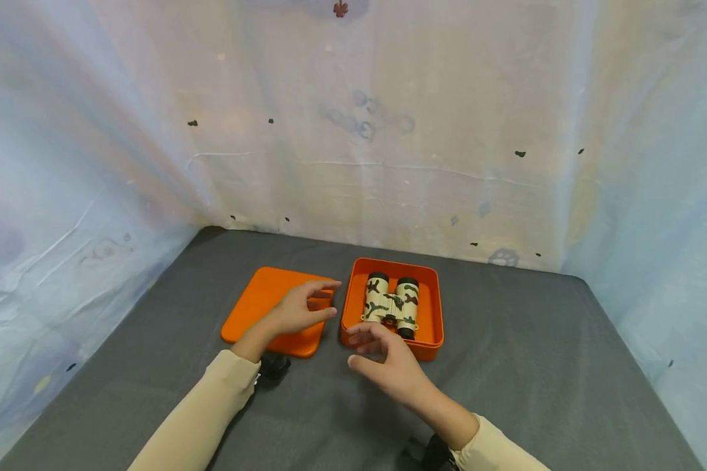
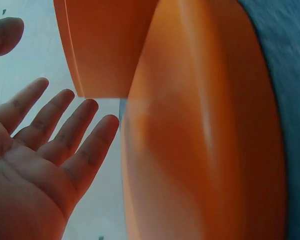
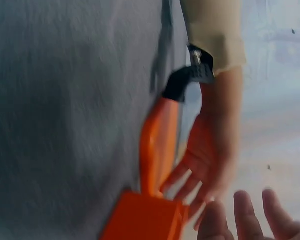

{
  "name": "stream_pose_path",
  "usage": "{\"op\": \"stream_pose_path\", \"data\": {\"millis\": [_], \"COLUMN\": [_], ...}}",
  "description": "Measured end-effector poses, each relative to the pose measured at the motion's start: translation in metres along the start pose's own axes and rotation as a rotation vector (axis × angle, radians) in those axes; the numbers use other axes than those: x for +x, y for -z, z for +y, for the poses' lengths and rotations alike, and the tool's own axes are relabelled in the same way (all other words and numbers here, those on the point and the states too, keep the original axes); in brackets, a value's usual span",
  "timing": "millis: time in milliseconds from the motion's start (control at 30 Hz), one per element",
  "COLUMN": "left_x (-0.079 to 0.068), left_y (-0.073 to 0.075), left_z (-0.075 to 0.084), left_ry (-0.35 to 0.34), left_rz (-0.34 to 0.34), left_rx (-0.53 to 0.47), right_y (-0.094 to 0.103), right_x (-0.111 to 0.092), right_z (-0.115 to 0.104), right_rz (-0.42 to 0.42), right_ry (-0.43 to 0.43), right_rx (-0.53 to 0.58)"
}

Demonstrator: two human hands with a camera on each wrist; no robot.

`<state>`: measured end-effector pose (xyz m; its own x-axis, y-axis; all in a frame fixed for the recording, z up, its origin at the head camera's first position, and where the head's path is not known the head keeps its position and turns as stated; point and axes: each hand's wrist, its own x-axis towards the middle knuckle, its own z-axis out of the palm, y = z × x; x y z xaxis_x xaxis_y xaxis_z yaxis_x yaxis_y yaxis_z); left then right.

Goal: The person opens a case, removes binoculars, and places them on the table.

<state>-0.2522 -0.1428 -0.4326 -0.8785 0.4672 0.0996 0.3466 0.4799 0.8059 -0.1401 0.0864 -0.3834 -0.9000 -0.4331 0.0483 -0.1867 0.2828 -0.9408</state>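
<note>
In the head view, camouflage binoculars [image 1: 393, 302] lie inside an orange open box [image 1: 430, 327]. To its left an orange lid [image 1: 265, 294] lies flat on the table. My left hand [image 1: 299, 307] hovers over the lid's right side, fingers extended toward the box and holding nothing; the left wrist view shows its fingers [image 2: 90, 135] spread loosely beside the orange plastic. My right hand [image 1: 391, 366] is at the box's front left edge, fingers slightly bent with nothing in them. In the right wrist view its fingertips [image 3: 245, 210] appear near the box [image 3: 145, 217].
A dark grey cloth covers the table [image 1: 518, 366]. Behind and at both sides hang pale printed curtains [image 1: 377, 131]. Black wrist camera mounts [image 1: 273, 369] sit under the cream sleeves [image 1: 203, 412].
</note>
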Motion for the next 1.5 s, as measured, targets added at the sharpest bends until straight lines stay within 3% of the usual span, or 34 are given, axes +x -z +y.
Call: {"op": "stream_pose_path", "data": {"millis": [300, 867, 1500], "left_x": [0.015, 0.018, 0.020], "left_y": [-0.009, -0.015, -0.016], "left_z": [0.009, 0.016, 0.016], "left_ry": [0.015, 0.044, 0.061], "left_rz": [-0.027, -0.055, -0.072], "left_rx": [-0.016, -0.019, -0.026], "right_y": [0.033, 0.095, 0.115], "right_x": [0.002, 0.028, 0.047], "right_z": [-0.014, 0.000, 0.030], "right_rz": [-0.037, 0.078, 0.124], "right_ry": [0.051, 0.130, 0.111], "right_rx": [-0.077, -0.276, -0.481]}}
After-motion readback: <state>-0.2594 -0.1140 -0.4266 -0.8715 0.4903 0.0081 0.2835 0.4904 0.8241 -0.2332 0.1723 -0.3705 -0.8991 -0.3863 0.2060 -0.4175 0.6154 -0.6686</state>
